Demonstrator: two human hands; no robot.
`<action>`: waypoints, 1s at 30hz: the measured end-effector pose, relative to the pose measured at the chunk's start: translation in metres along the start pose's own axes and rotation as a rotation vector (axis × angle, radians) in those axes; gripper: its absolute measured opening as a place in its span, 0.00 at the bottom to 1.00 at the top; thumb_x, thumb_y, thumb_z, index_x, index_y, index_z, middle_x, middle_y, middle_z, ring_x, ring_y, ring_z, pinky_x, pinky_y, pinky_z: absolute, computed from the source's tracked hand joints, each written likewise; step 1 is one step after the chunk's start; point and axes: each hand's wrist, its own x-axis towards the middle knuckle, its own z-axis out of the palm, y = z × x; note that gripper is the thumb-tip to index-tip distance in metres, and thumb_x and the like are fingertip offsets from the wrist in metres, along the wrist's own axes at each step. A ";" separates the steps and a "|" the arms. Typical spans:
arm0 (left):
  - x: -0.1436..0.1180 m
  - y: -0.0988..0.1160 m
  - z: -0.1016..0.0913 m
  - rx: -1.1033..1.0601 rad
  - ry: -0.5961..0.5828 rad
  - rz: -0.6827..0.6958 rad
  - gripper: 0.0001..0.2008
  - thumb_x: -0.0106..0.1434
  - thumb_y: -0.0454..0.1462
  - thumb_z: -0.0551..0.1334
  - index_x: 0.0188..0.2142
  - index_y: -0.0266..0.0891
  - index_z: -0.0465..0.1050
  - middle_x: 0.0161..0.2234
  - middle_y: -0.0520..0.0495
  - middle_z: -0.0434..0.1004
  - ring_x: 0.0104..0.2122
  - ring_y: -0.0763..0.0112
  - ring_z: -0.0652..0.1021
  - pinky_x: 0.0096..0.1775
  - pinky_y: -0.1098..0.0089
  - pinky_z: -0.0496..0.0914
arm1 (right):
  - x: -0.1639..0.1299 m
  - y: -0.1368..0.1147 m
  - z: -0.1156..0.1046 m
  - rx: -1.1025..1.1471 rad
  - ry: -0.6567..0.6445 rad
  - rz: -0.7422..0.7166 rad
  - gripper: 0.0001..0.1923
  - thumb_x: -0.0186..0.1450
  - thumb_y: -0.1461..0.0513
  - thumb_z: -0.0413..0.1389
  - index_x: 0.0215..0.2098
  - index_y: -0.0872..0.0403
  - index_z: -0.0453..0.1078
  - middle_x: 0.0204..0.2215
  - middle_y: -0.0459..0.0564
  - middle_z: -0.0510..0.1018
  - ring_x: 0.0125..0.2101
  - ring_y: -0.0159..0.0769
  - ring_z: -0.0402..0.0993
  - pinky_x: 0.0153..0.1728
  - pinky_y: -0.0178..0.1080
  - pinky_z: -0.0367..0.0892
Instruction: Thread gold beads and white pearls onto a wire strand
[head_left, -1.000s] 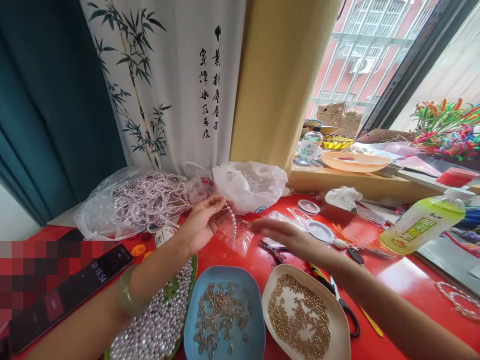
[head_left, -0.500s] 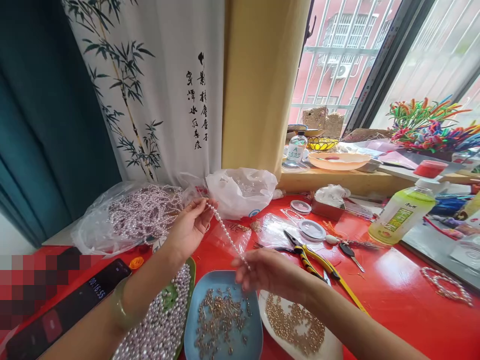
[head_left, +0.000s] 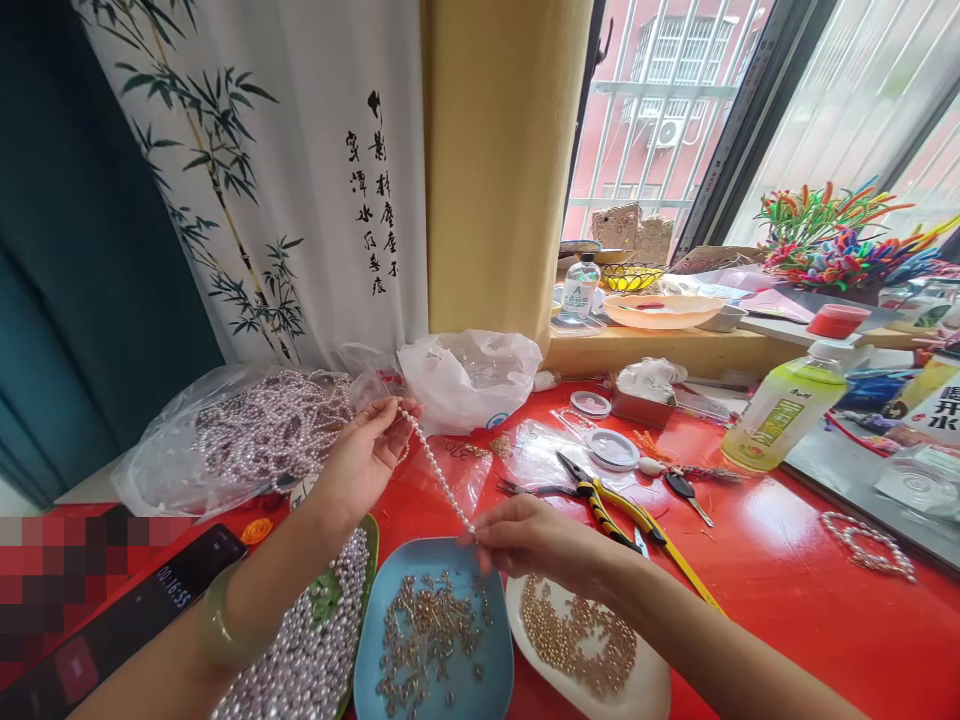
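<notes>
A strand of pearly beads point(head_left: 439, 472) stretches slantwise between my two hands. My left hand point(head_left: 375, 440) pinches its upper end, in front of the plastic bags. Lower and to the right, my right hand point(head_left: 517, 532) closes finger and thumb on the other end, over the far rim of a blue tray point(head_left: 364, 640). Small gold-coloured metal pieces lie in that tray. A white dish point(head_left: 652, 690) of small gold beads sits below my right forearm. Under my left forearm is a green tray point(head_left: 370, 540) full of loose pearly beads.
Yellow-handled pliers point(head_left: 600, 500) and a key point(head_left: 686, 495) lie right of my right hand. A bag of beaded strands point(head_left: 270, 430) and a white plastic bag point(head_left: 469, 380) stand behind. A green drink bottle point(head_left: 784, 410), a bead bracelet point(head_left: 870, 548) and a phone point(head_left: 142, 610) flank the work.
The view has shifted slightly, so most things appear further left. The bead strand stays stretched between both hands, and my right-hand fingers look more closed on its lower end.
</notes>
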 end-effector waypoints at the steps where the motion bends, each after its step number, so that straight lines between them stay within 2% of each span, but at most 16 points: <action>1: 0.000 0.000 0.000 0.009 -0.006 0.003 0.09 0.57 0.25 0.52 0.27 0.31 0.69 0.29 0.45 0.75 0.32 0.73 0.76 0.33 0.80 0.72 | 0.000 0.000 0.000 -0.021 0.004 0.017 0.09 0.52 0.62 0.55 0.27 0.62 0.72 0.19 0.48 0.71 0.15 0.20 0.55 0.15 0.27 0.45; 5: -0.001 0.001 0.000 0.041 -0.022 -0.002 0.09 0.57 0.25 0.53 0.27 0.32 0.69 0.29 0.46 0.75 0.31 0.74 0.76 0.32 0.80 0.72 | 0.001 -0.001 -0.002 -0.024 0.016 0.045 0.08 0.53 0.63 0.52 0.25 0.62 0.70 0.20 0.50 0.73 0.16 0.22 0.61 0.18 0.27 0.51; 7: -0.001 0.001 0.000 0.035 -0.020 -0.009 0.09 0.57 0.25 0.52 0.27 0.32 0.69 0.29 0.46 0.75 0.32 0.74 0.76 0.31 0.80 0.72 | 0.003 -0.001 -0.003 0.011 0.034 0.017 0.07 0.53 0.64 0.51 0.23 0.61 0.68 0.18 0.48 0.72 0.16 0.22 0.60 0.17 0.27 0.51; 12: 0.002 0.001 -0.002 0.025 -0.025 -0.008 0.08 0.56 0.25 0.53 0.27 0.32 0.69 0.29 0.47 0.74 0.33 0.73 0.76 0.31 0.80 0.72 | 0.004 0.001 -0.007 0.123 0.005 -0.081 0.08 0.53 0.66 0.47 0.25 0.61 0.67 0.12 0.37 0.53 0.13 0.19 0.42 0.13 0.27 0.36; 15: 0.005 0.001 -0.005 0.033 -0.018 -0.005 0.08 0.56 0.25 0.53 0.27 0.32 0.69 0.29 0.47 0.74 0.33 0.73 0.76 0.31 0.80 0.72 | 0.003 0.000 -0.008 0.105 0.002 -0.079 0.12 0.55 0.65 0.45 0.27 0.62 0.68 0.14 0.37 0.48 0.14 0.21 0.38 0.14 0.29 0.34; 21: 0.007 0.001 -0.006 0.052 -0.006 -0.006 0.08 0.56 0.25 0.54 0.27 0.32 0.70 0.29 0.47 0.74 0.33 0.73 0.76 0.31 0.80 0.72 | -0.003 -0.006 -0.005 0.037 0.027 -0.057 0.12 0.56 0.64 0.43 0.28 0.62 0.67 0.15 0.38 0.47 0.16 0.23 0.37 0.16 0.31 0.35; 24: 0.006 0.001 -0.005 0.045 0.004 -0.023 0.08 0.56 0.25 0.53 0.26 0.32 0.69 0.28 0.47 0.74 0.32 0.74 0.76 0.31 0.80 0.72 | -0.006 -0.009 -0.003 0.004 0.031 -0.055 0.10 0.56 0.64 0.44 0.23 0.59 0.64 0.15 0.37 0.46 0.16 0.23 0.37 0.16 0.32 0.36; 28: 0.006 -0.002 -0.004 0.041 0.002 -0.039 0.08 0.56 0.25 0.53 0.26 0.32 0.69 0.28 0.47 0.74 0.31 0.74 0.76 0.32 0.79 0.72 | -0.003 -0.006 -0.004 -0.017 0.045 -0.125 0.10 0.55 0.66 0.42 0.18 0.58 0.58 0.14 0.41 0.55 0.16 0.23 0.48 0.19 0.31 0.45; 30: 0.006 -0.004 -0.004 0.045 -0.003 -0.052 0.07 0.56 0.25 0.53 0.27 0.32 0.68 0.28 0.47 0.74 0.30 0.74 0.76 0.32 0.79 0.72 | 0.000 -0.003 -0.006 0.007 0.046 -0.170 0.10 0.55 0.67 0.42 0.17 0.57 0.57 0.15 0.42 0.57 0.17 0.24 0.50 0.20 0.32 0.46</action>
